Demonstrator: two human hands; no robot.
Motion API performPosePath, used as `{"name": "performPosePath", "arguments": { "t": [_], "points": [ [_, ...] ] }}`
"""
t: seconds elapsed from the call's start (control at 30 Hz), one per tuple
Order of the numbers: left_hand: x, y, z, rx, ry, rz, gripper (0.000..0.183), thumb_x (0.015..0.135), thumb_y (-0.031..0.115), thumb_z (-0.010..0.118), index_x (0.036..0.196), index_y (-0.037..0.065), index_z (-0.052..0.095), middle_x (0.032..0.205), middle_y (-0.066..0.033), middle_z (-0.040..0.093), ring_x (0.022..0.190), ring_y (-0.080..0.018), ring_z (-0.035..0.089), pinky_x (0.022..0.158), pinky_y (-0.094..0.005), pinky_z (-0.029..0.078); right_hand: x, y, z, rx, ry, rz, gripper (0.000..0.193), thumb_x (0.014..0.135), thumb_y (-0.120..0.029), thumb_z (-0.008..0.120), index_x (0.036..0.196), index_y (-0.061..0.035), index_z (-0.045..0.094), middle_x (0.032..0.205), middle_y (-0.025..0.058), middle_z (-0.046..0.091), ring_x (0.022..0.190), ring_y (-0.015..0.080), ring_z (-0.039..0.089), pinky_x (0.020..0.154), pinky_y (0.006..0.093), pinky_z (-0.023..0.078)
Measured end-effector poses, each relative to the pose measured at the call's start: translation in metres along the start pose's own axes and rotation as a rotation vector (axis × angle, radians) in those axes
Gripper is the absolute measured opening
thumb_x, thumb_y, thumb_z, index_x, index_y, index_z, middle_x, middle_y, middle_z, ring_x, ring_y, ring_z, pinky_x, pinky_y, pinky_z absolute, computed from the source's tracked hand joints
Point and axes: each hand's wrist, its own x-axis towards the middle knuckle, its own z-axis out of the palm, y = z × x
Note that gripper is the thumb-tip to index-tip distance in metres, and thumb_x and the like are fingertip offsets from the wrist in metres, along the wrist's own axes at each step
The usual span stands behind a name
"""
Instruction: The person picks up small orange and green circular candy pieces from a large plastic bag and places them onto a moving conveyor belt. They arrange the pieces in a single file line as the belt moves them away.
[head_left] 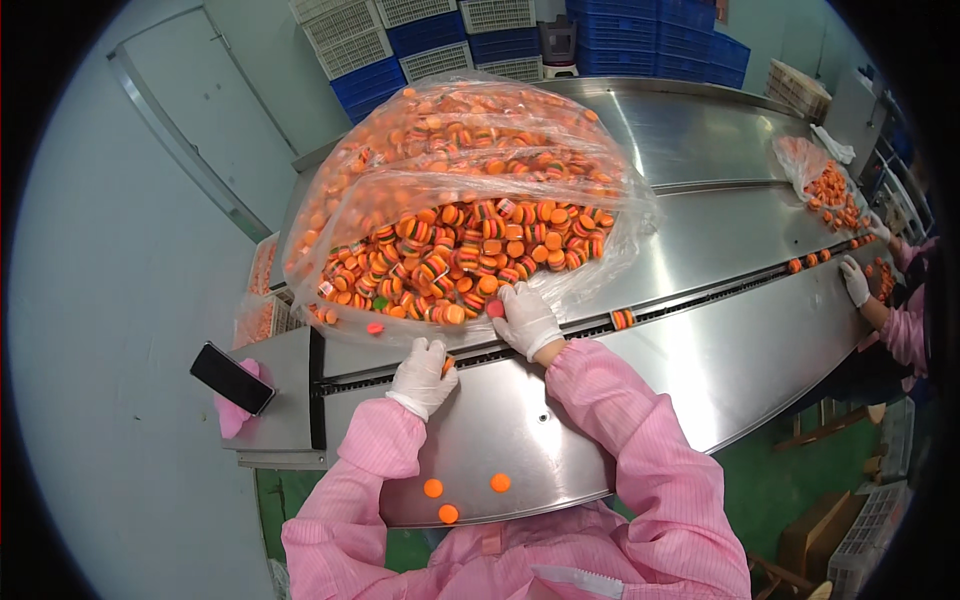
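Observation:
A large clear plastic bag (370, 185) lies open toward me on the steel table, full of small burger-shaped pieces (490, 240) with orange, red, green and yellow layers. My right hand (530, 320), in a white glove, is at the bag's near edge, its fingers closed on a small red piece (495, 308). To its left, my left hand (421, 380), also gloved, rests at the narrow conveyor slot (480, 357). Its fingers are curled around a small orange piece (448, 366) that shows at the thumb side. Another red piece (375, 328) lies by the bag's mouth.
One striped piece (622, 319) rides in the slot right of my hands. Three orange discs (447, 513) lie near the table's front edge. A phone (232, 378) sits on a pink cloth at left. At right, a co-worker's gloved hands (855, 281) are beside another bag (797, 160). Crates (610, 45) stand behind.

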Motion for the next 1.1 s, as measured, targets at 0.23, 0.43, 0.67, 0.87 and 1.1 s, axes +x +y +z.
{"name": "performPosePath", "arguments": {
  "t": [0.23,0.43,0.67,0.87,1.1],
  "points": [
    [0.025,0.013,0.008,-0.009,-0.232,-0.040,0.039,0.081,0.036,0.058,0.104,0.006,0.049,0.100,-0.0212,0.057,0.093,-0.0368,0.056,0.078,-0.0452,0.045,-0.009,0.008,-0.006,-0.009,0.108,-0.112,0.020,0.076,-0.012,0.057,0.091,-0.0029,0.048,0.077,0.0181,0.053,0.077,0.0359,0.054,0.068,0.0423,0.044],
    [0.039,0.053,-0.028,0.101,-0.207,0.007,0.031,0.079,0.027,0.059,0.105,0.011,0.053,0.099,-0.0157,0.057,0.088,-0.0327,0.058,0.076,-0.0433,0.046,-0.015,0.030,-0.028,0.079,0.090,-0.083,0.017,0.078,-0.014,0.056,0.090,-0.0036,0.048,0.082,0.0180,0.055,0.078,0.0359,0.055,0.069,0.0439,0.046],
    [0.103,0.028,0.019,0.098,0.401,0.479,0.026,0.071,0.010,0.061,0.094,0.010,0.051,0.091,-0.0134,0.050,0.085,-0.0323,0.052,0.071,-0.0409,0.047,-0.023,0.041,-0.034,0.111,0.117,-0.113,0.030,0.076,-0.006,0.057,0.106,-0.0042,0.052,0.093,0.0168,0.056,0.084,0.0335,0.058,0.072,0.0390,0.047],
    [0.119,0.027,0.021,0.056,0.234,0.359,0.024,0.074,0.011,0.060,0.095,0.010,0.050,0.090,-0.0142,0.051,0.085,-0.0339,0.053,0.072,-0.0423,0.046,-0.045,0.046,-0.050,0.492,0.170,-0.096,0.041,0.073,0.006,0.056,0.113,-0.0041,0.053,0.099,0.0119,0.057,0.086,0.0208,0.060,0.072,0.0292,0.049],
    [0.080,0.045,-0.002,-0.420,0.240,0.320,0.019,0.078,0.004,0.057,0.096,0.006,0.059,0.079,-0.0064,0.054,0.067,-0.0161,0.053,0.064,-0.0279,0.044,-0.075,0.037,-0.053,0.379,0.028,-0.211,0.033,0.077,0.005,0.056,0.109,-0.0034,0.052,0.093,0.0126,0.057,0.080,0.0248,0.059,0.069,0.0317,0.050]
  ]
}}
